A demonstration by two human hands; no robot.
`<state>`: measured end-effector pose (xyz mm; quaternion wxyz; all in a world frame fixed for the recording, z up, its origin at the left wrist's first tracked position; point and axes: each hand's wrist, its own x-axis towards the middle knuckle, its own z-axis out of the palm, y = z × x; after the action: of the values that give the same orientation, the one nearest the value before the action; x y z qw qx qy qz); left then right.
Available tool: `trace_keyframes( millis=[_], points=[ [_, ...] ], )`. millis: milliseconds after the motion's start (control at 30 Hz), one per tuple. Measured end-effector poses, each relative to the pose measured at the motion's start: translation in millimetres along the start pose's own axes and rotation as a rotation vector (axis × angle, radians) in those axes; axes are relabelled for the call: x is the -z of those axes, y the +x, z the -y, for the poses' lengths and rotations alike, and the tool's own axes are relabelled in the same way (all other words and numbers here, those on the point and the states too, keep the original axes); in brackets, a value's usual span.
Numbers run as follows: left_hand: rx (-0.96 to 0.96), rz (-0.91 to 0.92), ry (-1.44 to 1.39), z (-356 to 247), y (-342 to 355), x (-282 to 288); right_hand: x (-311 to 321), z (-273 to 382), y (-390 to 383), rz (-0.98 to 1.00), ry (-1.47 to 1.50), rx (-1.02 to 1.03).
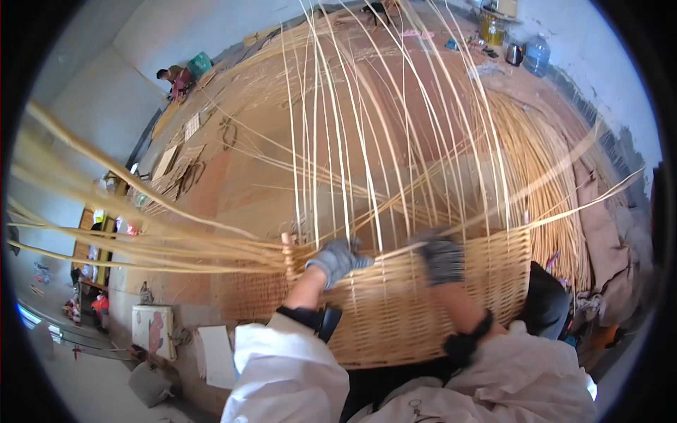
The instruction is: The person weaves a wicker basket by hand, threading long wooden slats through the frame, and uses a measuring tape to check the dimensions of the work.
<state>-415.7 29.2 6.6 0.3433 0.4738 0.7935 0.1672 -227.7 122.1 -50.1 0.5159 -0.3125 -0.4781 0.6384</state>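
Observation:
A large, partly woven wicker basket stands in front of me, its tall pale upright rods rising from the weave. My left hand, in a grey glove, is closed over the top edge of the weave near the left corner post. My right hand, also gloved and blurred by motion, is at the same edge further right, closed around a long wicker rod. That rod runs along the rim and sticks out to the upper right. Both hands' fingertips are partly hidden.
Long loose rods extend left from the corner. A big bundle of wicker lies on the right. Another person crouches far left by a green container. A water jug stands at the far right wall. A worn white box sits left.

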Motion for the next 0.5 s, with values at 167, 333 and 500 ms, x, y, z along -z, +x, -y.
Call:
trace_keyframes(
  millis=[167, 333, 500],
  points=[
    [0.169, -0.084, -0.096, -22, -2, -18, 1, 36, 92, 0.461, -0.412, 0.111],
    [0.244, -0.040, 0.131, -27, 35, -30, -25, -68, 190, 0.335, -0.728, 0.626],
    [0.175, 0.069, 0.000, -13, -5, 2, -3, 1, 41, 0.005, 0.266, -0.097]
  ],
)
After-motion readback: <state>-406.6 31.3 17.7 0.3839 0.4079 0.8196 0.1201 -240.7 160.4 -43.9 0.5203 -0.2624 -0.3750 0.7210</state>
